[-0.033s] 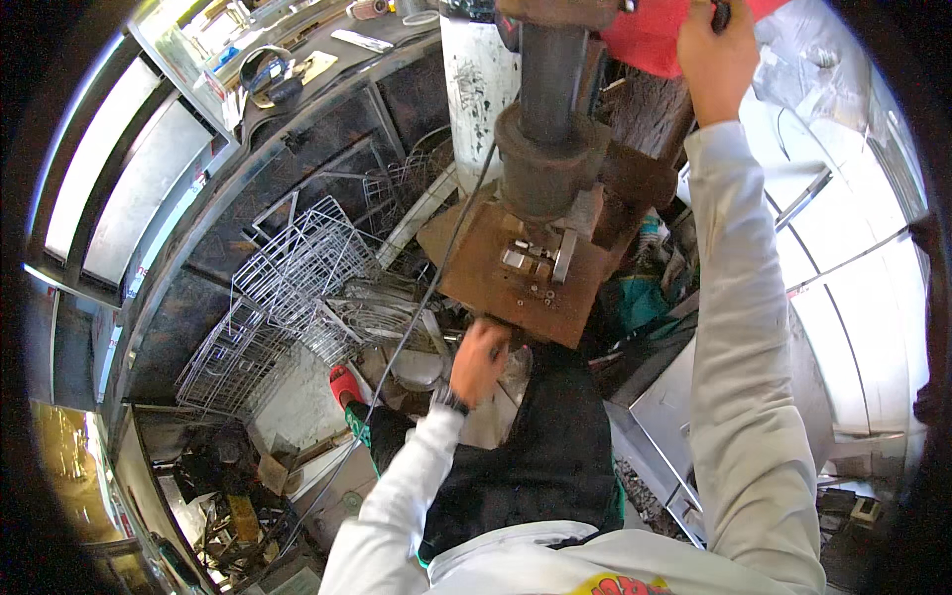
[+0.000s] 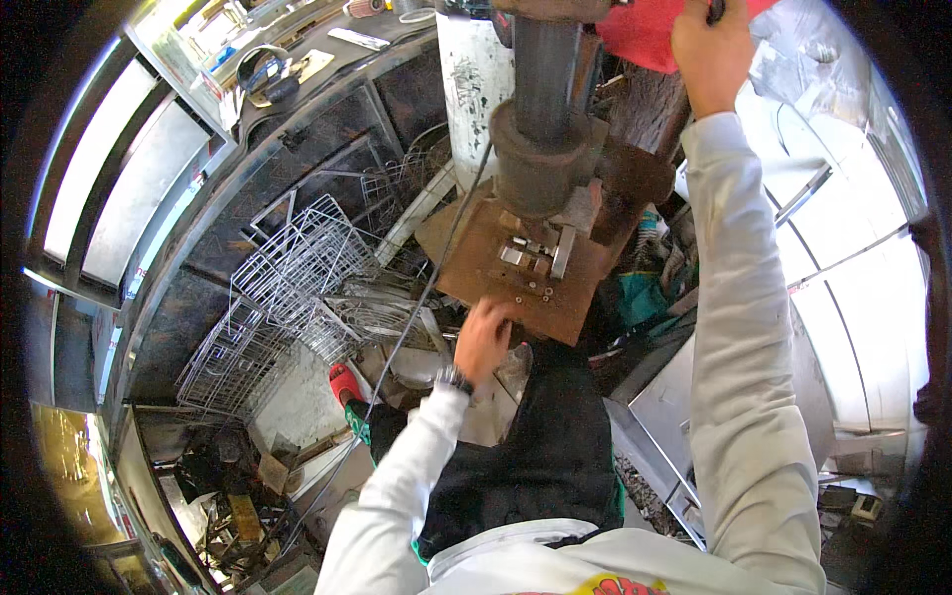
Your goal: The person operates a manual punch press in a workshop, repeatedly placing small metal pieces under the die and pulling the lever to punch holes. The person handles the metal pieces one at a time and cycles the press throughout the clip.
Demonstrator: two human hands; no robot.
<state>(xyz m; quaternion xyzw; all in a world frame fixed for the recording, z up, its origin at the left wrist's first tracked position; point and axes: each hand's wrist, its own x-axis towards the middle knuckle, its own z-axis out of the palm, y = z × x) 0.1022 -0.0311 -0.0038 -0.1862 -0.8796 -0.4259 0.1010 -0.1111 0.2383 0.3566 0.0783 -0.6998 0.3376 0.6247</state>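
In front of me a press ram (image 2: 540, 149) stands above a rusty brown metal plate (image 2: 476, 283). A small bright metal fixture (image 2: 531, 253) sits on the plate under the ram. Several small metal rings or nuts (image 2: 534, 286) lie loose nearer to me. My left hand (image 2: 483, 342) is at the plate's near left edge, its fingers bent and thumb apart, with nothing visible in them. At the upper right, my right hand (image 2: 716, 55) is closed round a dark handle (image 2: 716, 10), whose far part is cut off by the frame.
A grey cable (image 2: 431, 283) runs down across the left side. Wire racks (image 2: 297, 273) are piled on the left, below a cluttered bench (image 2: 327, 64). Red cloth (image 2: 635, 35) hangs beside the press, and pale sheet panels (image 2: 843, 297) stand to the right.
My left hand has moved up and slightly right, bringing its fingers to the plate's edge. My right hand keeps its grip on the handle. The whole view has shifted slightly.
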